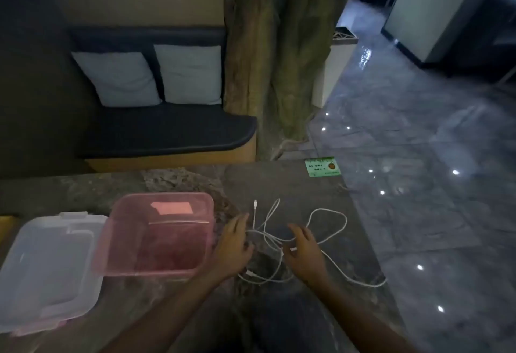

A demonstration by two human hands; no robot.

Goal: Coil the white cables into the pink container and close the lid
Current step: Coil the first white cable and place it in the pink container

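The white cables (296,236) are seen tangled loosely on the stone table (293,185), lower centre of the frame, between and under both hands. The left hand (233,246) and right hand (303,252) are spread open over the strands, nothing gripped. The pink container (156,238) stands open just left of the left hand, with the lid (47,266) lying further left.

Single head-worn wide-angle view, looking forward and steeply down from above the near edge of the stone table (293,185). It is sitting close over the near half, taking in both forearms from below; the table's far edge and right edge are curving with lens distortion, bench and floor lying beyond.
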